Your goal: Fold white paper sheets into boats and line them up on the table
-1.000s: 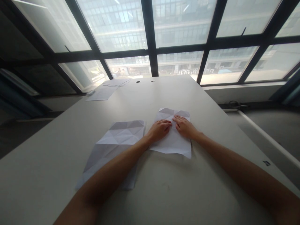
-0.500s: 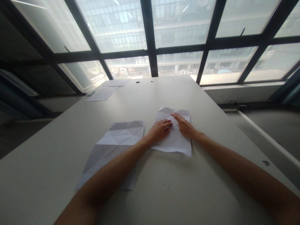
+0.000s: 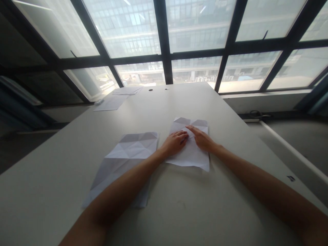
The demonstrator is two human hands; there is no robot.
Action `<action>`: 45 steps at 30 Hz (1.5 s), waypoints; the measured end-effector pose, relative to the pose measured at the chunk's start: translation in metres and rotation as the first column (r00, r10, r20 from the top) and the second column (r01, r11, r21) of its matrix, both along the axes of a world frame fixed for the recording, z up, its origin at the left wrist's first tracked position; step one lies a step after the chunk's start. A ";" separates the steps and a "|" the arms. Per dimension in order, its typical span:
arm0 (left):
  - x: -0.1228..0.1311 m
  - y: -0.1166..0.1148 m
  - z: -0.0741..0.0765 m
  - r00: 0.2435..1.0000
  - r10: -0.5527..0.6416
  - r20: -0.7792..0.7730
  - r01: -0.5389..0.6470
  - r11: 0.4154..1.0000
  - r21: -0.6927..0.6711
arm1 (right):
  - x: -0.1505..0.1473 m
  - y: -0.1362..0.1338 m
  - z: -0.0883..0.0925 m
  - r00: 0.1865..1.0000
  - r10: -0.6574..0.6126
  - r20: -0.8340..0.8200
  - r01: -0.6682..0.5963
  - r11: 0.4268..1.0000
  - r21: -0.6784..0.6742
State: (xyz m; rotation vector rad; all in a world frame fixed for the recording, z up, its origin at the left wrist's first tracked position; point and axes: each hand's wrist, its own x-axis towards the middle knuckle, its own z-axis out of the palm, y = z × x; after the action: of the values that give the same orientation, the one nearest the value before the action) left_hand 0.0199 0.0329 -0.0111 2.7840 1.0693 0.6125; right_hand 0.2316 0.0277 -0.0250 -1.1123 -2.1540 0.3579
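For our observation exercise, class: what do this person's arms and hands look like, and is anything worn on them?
The left arm and right arm are bare, no sleeves in view. The left hand and right hand are ungloved, with no watch or bracelet showing. Small markings cannot be made out.

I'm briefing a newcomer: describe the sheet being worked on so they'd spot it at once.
The table stands before windows. On its near part, beside the creased left sheet, lies the right sheet: only it has the left hand and right hand on it.
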 end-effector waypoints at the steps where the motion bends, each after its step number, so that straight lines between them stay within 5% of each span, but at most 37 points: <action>1: 0.000 0.000 0.000 1.000 -0.004 0.002 0.004 1.000 0.002 | 0.000 0.000 0.000 1.000 0.007 -0.003 -0.007 1.000 0.002; 19: 0.001 0.001 -0.001 1.000 -0.001 -0.011 0.001 1.000 0.006 | 0.000 -0.001 0.001 0.999 0.042 0.003 -0.042 0.998 -0.039; 30: 0.001 0.001 0.004 1.000 -0.017 0.014 0.017 1.000 -0.007 | -0.002 0.001 -0.002 0.958 -0.119 0.261 0.129 0.992 -0.019; 39: 0.000 -0.006 0.001 0.994 -0.044 -0.096 0.041 0.999 -0.031 | 0.006 0.003 0.003 0.939 -0.244 0.241 0.243 0.969 0.035; 45: -0.002 -0.002 -0.003 0.989 0.083 -0.126 -0.088 0.996 -0.032 | -0.008 -0.010 0.005 0.951 -0.129 0.280 0.130 0.991 0.014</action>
State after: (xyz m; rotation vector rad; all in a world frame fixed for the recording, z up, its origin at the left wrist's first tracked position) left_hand 0.0179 0.0311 -0.0140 2.7881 1.2158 0.4260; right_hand 0.2234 0.0177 -0.0204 -1.3684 -2.3071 0.1516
